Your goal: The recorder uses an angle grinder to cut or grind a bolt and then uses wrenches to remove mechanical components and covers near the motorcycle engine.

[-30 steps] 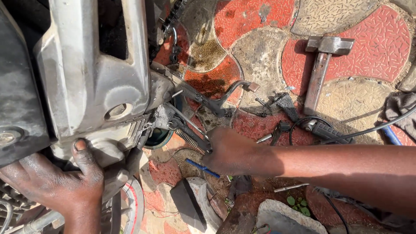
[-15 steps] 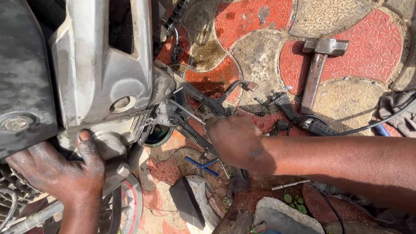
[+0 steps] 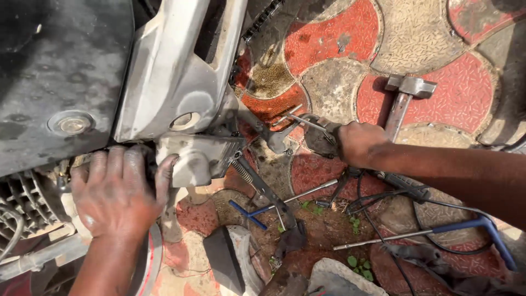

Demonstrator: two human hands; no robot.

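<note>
Two greasy hands: left hand (image 3: 118, 197) against engine casing (image 3: 197, 159), right hand (image 3: 356, 142) beside hammer (image 3: 402, 98).

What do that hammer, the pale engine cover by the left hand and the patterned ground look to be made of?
The hammer: dull grey metal head and a brownish, rusty-looking shaft, probably steel. The engine cover beside the left hand: cast metal, likely aluminium, judging by its matte silvery, grimy surface. The ground: red and grey moulded paving, seemingly concrete, with stippled texture and dirt in the joints.
</note>
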